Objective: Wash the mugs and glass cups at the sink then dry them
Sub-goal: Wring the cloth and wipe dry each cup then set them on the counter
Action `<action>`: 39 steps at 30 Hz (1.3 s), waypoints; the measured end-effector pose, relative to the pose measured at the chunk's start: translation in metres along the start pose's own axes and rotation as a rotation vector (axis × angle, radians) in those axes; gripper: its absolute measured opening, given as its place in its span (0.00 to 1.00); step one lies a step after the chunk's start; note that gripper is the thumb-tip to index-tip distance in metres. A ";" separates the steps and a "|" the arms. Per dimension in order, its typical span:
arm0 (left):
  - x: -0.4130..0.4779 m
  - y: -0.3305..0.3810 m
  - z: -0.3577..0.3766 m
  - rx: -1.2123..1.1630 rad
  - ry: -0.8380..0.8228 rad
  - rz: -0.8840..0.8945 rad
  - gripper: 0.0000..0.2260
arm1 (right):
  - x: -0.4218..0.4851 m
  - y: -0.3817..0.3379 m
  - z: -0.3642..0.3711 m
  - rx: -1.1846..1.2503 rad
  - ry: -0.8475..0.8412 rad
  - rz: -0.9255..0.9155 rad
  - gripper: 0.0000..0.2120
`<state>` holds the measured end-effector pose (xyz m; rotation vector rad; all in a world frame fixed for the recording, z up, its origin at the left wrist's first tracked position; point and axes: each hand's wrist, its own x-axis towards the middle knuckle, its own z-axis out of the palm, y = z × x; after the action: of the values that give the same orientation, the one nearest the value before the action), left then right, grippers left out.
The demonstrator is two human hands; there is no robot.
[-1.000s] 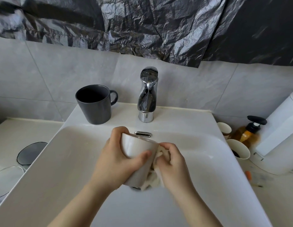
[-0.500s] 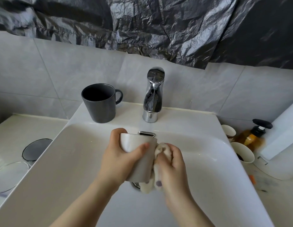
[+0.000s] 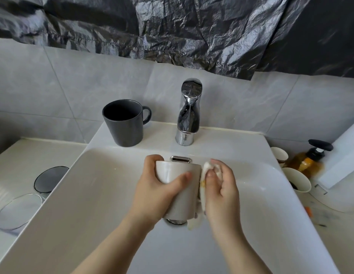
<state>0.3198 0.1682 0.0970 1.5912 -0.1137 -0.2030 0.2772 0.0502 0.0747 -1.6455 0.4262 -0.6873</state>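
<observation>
Over the white sink [image 3: 105, 194] the left hand [image 3: 158, 191] grips a pale mug [image 3: 180, 186], fingers and thumb curled round its wall, base tipped up and away. The right hand [image 3: 221, 191] pinches a wet cloth [image 3: 203, 175] against the mug's right side. On the far ledge a dark mug [image 3: 123, 123] stands upright, left of the tap [image 3: 189, 113]. Two glass cups [image 3: 51, 178] sit on the left counter.

Looks like a home bathroom: white basin [image 3: 97, 184] with a chrome tap [image 3: 189, 113], grey wall tiles [image 3: 53, 91], soap pump bottle [image 3: 308, 161] beside it, mug [image 3: 122, 123] on the ledge.
</observation>
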 end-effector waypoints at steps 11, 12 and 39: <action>0.000 0.001 0.001 0.081 0.028 0.102 0.22 | -0.003 -0.007 -0.002 0.036 -0.028 0.157 0.09; 0.001 0.002 0.001 0.046 0.055 0.099 0.22 | -0.002 -0.009 -0.003 0.116 -0.066 0.174 0.11; 0.006 -0.008 -0.005 -0.310 -0.221 -0.349 0.36 | -0.011 -0.023 0.004 0.271 -0.316 0.257 0.19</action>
<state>0.3265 0.1722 0.0885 1.2667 0.0264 -0.6388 0.2696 0.0648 0.0949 -1.3814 0.2933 -0.2717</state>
